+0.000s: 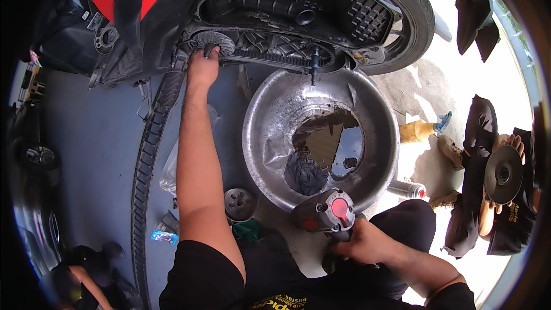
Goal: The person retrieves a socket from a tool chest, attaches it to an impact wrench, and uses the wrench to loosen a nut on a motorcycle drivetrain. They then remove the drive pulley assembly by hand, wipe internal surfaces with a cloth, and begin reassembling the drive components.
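My left hand point(203, 68) reaches up to a scooter's open transmission case, its fingers closed on the finned pulley point(213, 41), partly hidden by the hand. A toothed drive belt point(258, 57) runs right from it toward a threaded shaft point(315, 66) sticking out. My right hand point(361, 241), low at the right, grips an impact wrench point(320, 213) with a red end cap. Below the case stands a wide dented metal basin point(261, 143) holding dark liquid and crumpled dark material.
A long frame rail point(146, 155) runs along the left. A round metal part point(240, 201) and green cloth point(248, 231) lie near my knees. At right are a spray can point(408, 189), a yellow container point(416, 131) and a person holding a metal disc point(504, 175). Another person point(89, 281) is at lower left.
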`<state>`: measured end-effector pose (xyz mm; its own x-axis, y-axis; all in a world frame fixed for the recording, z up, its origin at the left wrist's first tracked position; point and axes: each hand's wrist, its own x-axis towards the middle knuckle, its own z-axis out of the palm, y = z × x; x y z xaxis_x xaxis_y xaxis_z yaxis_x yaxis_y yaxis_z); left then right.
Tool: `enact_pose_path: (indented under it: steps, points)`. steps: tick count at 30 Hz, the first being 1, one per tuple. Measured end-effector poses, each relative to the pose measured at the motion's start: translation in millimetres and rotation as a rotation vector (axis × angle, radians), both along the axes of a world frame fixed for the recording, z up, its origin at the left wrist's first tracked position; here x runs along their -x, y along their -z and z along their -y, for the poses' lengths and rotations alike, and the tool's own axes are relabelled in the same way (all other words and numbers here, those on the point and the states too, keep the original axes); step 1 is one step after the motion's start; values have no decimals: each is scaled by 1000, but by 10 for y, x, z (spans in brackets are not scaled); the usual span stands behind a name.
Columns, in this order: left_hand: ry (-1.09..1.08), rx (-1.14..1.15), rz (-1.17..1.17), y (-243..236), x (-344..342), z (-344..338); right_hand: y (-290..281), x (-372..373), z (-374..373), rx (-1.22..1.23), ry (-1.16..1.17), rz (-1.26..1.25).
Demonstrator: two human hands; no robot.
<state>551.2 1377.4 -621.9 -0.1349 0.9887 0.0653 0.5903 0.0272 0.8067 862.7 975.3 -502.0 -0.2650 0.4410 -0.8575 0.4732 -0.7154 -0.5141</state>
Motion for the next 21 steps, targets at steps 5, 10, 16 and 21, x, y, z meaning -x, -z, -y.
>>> enact_pose_path:
  steps: [5, 10, 16, 21]
  points:
    - [-88, -119, -323, -153, -460, 208, 165, -73, 98, -58, 108, -41]
    - [69, 350, 831, -14, -95, 22, 196, -28, 88, -88, 153, -158]
    - [148, 467, 1078, 40, -8, -34, 150, 9, 2, -38, 131, -134]
    - [-100, -402, -471, 139, -83, -17, 227, 23, -27, -40, 69, -113]
